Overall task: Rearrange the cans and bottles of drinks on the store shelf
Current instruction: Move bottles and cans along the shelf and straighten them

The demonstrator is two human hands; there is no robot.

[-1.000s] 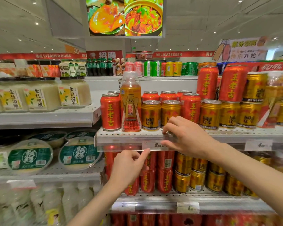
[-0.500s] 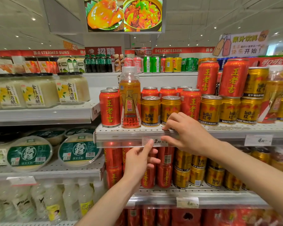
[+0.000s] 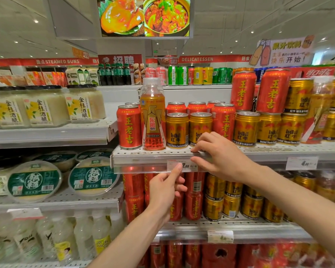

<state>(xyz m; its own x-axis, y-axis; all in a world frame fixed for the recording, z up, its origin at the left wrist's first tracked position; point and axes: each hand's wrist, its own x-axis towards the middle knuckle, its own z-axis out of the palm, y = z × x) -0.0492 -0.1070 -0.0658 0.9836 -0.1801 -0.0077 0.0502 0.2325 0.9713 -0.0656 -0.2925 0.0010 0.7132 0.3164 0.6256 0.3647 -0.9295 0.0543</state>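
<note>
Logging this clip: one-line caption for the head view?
Both hands at the price strip: left hand fingering the price tag, right hand gripping the shelf edge below gold cans.

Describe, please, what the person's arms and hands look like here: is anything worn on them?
Both forearms are bare as far as the picture shows: no sleeves, gloves or watch in view. The left hand and the right hand show no rings or wristbands that I can make out. The fingernails look short and plain. The upper arms lie outside the picture, so any sleeve there cannot be seen.
</note>
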